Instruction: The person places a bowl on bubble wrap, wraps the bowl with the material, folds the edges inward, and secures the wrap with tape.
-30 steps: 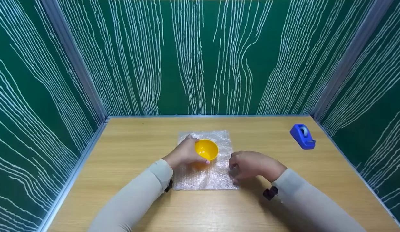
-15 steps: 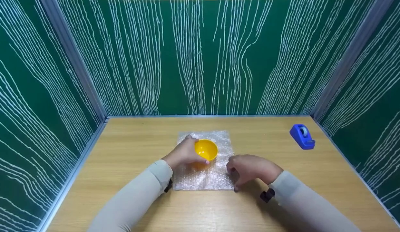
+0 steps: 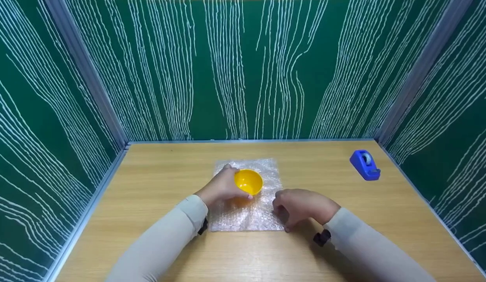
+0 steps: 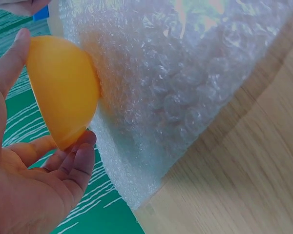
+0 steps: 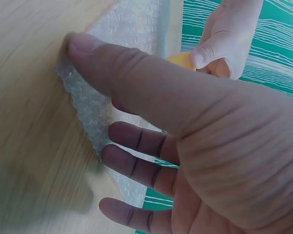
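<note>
We find the right hand has drawn slightly inward, thumb and fingers pinching the near right edge of the clear bubble-wrap sheet. The left hand still clasps the yellow plastic bowl mid-sheet; wrapping appears imminent.

Recording booth: green patterned wall panels enclose bare wooden table, three sides.
</note>
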A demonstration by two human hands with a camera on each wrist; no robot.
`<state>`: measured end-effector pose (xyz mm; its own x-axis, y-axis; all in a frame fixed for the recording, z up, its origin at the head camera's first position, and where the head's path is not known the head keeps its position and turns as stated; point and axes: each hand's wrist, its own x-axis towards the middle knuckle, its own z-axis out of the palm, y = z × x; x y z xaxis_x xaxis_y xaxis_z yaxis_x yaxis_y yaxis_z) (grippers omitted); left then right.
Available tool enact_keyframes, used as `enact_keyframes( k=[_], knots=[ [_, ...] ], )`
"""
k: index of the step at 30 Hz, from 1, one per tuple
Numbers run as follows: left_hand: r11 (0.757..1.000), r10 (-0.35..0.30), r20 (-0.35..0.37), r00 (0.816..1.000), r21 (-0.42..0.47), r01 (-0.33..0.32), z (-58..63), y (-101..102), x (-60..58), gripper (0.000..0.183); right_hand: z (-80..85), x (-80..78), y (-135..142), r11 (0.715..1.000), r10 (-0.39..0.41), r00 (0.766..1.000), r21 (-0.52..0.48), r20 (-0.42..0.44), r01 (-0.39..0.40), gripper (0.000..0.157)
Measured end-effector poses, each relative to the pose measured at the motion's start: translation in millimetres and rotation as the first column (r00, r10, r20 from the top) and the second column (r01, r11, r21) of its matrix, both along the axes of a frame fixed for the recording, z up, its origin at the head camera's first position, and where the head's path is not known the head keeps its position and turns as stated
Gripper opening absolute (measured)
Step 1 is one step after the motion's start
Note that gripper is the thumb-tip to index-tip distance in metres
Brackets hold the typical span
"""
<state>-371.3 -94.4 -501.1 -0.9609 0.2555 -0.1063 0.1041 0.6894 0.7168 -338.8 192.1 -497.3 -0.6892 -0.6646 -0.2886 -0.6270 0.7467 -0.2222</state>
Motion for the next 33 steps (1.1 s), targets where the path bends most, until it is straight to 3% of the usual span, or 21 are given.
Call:
enact_keyframes(
  k=[10,17,25,33],
  knots=[
    [1.000,0.012,0.011,1.000,0.005,-0.012,2.2,-0.7,0.3,0.105,-0.2,-0.6,0.2,1.000,0.009,1.000,0.005,0.001,-0.009,0.056],
    [1.000,0.015,0.020,1.000,0.000,-0.015,1.3,-0.9,-0.5,0.106,0.3,-0.1,0.7,1.000,-0.007,1.000,-0.005,0.015,0.007,0.050],
    [1.000,-0.008,-0.019,1.000,-0.018,0.007,0.5,-1.9,0.1,0.100,5.1,3.5,0.8,1.000,0.014,0.999,0.000,-0.043,-0.014,0.041],
    [1.000,0.014,0.020,1.000,-0.018,-0.014,2.2,0.4,3.8,0.105,11.1,5.0,3.2,0.997,-0.069,0.997,-0.031,-0.021,0.068,0.030]
  ],
)
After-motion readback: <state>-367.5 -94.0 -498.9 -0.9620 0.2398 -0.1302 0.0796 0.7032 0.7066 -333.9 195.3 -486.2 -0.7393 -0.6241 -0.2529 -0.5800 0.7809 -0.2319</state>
